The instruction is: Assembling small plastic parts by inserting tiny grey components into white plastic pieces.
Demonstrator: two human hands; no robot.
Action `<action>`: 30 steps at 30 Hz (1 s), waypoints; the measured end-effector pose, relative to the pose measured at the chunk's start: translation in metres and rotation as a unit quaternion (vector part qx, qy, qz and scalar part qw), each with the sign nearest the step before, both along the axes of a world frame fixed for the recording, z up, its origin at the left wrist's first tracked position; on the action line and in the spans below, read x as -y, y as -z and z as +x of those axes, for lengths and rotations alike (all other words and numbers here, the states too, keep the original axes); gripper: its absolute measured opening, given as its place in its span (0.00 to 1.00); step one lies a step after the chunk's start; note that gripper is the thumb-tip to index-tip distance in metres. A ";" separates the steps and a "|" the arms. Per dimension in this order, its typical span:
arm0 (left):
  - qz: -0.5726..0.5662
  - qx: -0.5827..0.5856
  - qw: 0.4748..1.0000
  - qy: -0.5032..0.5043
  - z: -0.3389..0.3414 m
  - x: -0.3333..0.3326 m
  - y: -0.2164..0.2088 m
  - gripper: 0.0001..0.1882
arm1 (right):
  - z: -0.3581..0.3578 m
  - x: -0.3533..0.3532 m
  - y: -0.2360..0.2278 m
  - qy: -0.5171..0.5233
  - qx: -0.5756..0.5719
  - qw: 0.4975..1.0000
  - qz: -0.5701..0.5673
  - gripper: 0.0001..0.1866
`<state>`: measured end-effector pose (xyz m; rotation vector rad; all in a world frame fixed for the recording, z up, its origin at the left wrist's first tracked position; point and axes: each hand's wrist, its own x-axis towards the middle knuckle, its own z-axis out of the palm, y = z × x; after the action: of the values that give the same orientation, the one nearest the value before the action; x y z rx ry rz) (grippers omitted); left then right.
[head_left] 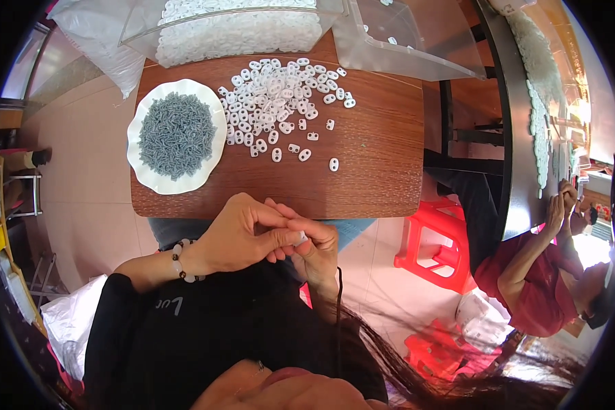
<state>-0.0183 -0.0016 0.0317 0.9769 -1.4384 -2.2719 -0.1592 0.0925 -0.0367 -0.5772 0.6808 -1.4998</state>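
In front of my body, just off the table's near edge, my two hands meet. Between their fingertips is a small white plastic piece [301, 237], partly covered by the fingers. My left hand [242, 234], with a beaded bracelet at its wrist, pinches it with the thumb. My right hand [318, 251] is closed around its other side. On the table lies a loose pile of white two-hole plastic pieces [273, 96], several scattered singly toward me. To the left, a white scalloped plate [135, 146] holds a heap of small grey-blue parts [176, 135].
Beyond the brown wooden table [369, 171] stands a clear bin [239, 34] full of white pieces. A second clear bin [417, 58] holds a few. A red stool [434, 249] is at the right, where a co-worker in red [540, 287] sits at a dark table [519, 164].
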 end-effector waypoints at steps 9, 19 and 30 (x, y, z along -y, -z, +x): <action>-0.031 0.019 0.999 0.019 -0.004 -0.001 -0.016 0.07 | 0.003 -0.007 0.002 0.011 0.029 0.999 -0.018 0.17; -0.008 -0.021 0.999 -0.032 -0.023 0.012 0.031 0.11 | -0.009 0.015 0.020 0.009 0.091 0.996 0.013 0.26; 0.036 -0.010 0.998 -0.059 -0.027 0.009 0.030 0.13 | -0.016 0.019 0.018 0.005 0.083 0.997 -0.003 0.32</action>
<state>-0.0457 -0.0107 0.0022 1.0293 -1.2636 -2.2547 -0.1756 0.0731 -0.0550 -0.4490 0.5508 -1.5415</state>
